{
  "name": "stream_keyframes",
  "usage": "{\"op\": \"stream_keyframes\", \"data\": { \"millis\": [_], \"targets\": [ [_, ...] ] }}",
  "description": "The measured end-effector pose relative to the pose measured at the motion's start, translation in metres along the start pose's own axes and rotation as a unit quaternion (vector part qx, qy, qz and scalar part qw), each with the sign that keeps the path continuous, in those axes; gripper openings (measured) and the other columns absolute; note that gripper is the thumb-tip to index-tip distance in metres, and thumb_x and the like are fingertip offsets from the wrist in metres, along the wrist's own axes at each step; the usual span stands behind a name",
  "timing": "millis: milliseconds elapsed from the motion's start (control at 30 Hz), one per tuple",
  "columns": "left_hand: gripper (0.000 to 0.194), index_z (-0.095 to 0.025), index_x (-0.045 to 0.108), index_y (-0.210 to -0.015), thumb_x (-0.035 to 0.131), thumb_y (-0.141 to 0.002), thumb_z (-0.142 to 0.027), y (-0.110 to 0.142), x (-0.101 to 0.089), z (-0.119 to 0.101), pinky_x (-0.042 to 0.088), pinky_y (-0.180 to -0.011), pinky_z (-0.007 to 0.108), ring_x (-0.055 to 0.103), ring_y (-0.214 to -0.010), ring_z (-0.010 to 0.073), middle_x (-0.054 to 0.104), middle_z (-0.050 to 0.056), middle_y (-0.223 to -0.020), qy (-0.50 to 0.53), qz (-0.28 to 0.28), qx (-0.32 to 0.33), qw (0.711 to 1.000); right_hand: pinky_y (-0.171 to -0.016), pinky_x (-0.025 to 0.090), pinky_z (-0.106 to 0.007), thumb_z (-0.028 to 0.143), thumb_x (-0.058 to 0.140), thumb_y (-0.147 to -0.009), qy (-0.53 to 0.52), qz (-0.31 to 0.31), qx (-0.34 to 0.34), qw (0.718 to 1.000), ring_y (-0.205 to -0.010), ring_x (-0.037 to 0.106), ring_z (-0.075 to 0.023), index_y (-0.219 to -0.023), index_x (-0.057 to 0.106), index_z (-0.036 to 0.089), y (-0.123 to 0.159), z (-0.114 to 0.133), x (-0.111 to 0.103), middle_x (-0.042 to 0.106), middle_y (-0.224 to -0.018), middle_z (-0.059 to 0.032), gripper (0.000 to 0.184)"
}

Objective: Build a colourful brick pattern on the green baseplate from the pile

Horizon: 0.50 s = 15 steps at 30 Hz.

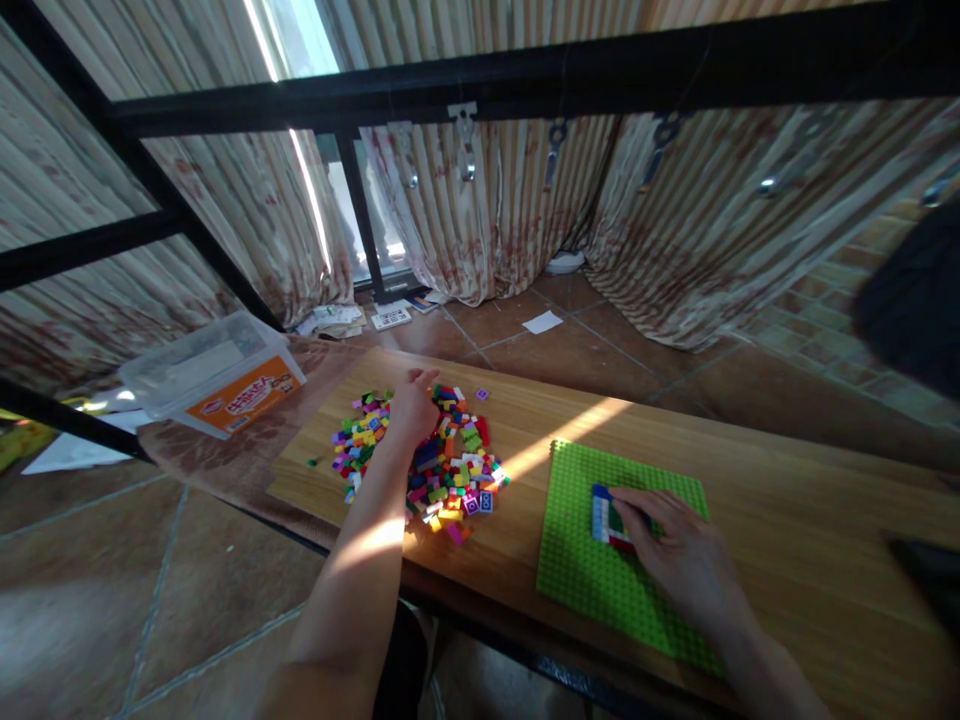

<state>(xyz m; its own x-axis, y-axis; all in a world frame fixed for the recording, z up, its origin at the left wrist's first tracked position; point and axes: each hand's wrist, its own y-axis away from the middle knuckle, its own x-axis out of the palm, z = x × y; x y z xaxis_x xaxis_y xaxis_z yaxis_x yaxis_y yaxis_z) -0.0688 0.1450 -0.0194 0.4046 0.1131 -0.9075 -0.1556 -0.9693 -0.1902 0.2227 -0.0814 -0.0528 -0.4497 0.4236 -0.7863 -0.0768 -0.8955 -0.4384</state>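
My left hand (415, 405) reaches over the far part of a loose pile of small colourful toy bricks (457, 470). Its fingers look stretched and apart, with nothing visible in them. On a green studded baseplate (566, 560) sits a small build of toy bricks (601, 518), with blue, white or pale blue, dark green and red parts showing. My right hand (667, 535) lies over the right side of this build, thumb and fingers closed at its blue far edge. The hand hides the rest of the build.
The wooden board (795, 520) carries both pile and baseplate. A clear plastic tub (214, 370) with an orange label stands at the left end. At the right edge is a dark object (930, 570). Beyond the table hang striped curtains (517, 210) behind a black metal bar (495, 80).
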Motion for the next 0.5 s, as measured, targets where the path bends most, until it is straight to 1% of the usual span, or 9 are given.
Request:
{"op": "stream_keyframes", "data": {
  "millis": [67,167,300,400,500],
  "targets": [
    [0.060,-0.017,0.061,-0.129,0.045,-0.073,0.000,-0.003,0.005,-0.001,0.042,-0.104,0.035,0.058,-0.118,0.0246,0.055,0.011,-0.137,-0.019,0.026,0.036,0.999,-0.077,0.054,-0.039,0.037,0.050,-0.094,-0.001,0.004,0.005,1.000,-0.086,0.068,-0.0232,-0.096,0.070,0.025,0.000,0.000,0.000,0.075,-0.093,-0.0035,0.024],
    [0.055,-0.017,0.065,-0.122,0.043,-0.074,-0.001,-0.004,0.008,-0.004,0.040,-0.106,0.039,0.060,-0.114,0.0257,0.065,0.011,-0.125,-0.044,0.061,0.074,0.994,-0.077,0.054,-0.039,0.037,0.050,-0.094,-0.001,0.002,0.001,1.000,-0.085,0.068,-0.0229,-0.096,0.070,0.025,0.000,0.000,-0.001,0.075,-0.092,-0.0034,0.023],
    [0.048,-0.016,0.070,-0.114,0.042,-0.076,-0.004,-0.001,0.003,-0.007,0.045,-0.099,0.035,0.063,-0.108,0.0247,0.070,0.011,-0.116,-0.030,0.078,0.068,0.994,-0.076,0.054,-0.039,0.035,0.050,-0.095,0.002,-0.006,-0.012,1.000,-0.083,0.069,-0.0224,-0.096,0.070,0.024,0.000,0.002,-0.002,0.075,-0.091,-0.0036,0.023],
    [0.044,-0.018,0.072,-0.109,0.043,-0.077,-0.006,0.005,-0.006,-0.007,0.048,-0.095,0.033,0.065,-0.102,0.0229,0.072,0.009,-0.108,0.002,0.097,0.067,0.993,-0.075,0.054,-0.038,0.033,0.051,-0.094,0.000,-0.010,-0.020,1.000,-0.082,0.069,-0.0218,-0.096,0.070,0.024,-0.001,0.004,-0.002,0.075,-0.090,-0.0034,0.021],
    [0.039,-0.019,0.073,-0.105,0.046,-0.078,-0.010,0.013,-0.015,-0.006,0.049,-0.089,0.033,0.067,-0.093,0.0225,0.075,0.007,-0.098,0.030,0.121,0.070,0.990,-0.075,0.054,-0.037,0.032,0.052,-0.094,-0.001,-0.014,-0.029,0.999,-0.080,0.068,-0.0212,-0.095,0.070,0.023,-0.002,0.006,-0.003,0.075,-0.088,-0.0033,0.020]
  ]
}}
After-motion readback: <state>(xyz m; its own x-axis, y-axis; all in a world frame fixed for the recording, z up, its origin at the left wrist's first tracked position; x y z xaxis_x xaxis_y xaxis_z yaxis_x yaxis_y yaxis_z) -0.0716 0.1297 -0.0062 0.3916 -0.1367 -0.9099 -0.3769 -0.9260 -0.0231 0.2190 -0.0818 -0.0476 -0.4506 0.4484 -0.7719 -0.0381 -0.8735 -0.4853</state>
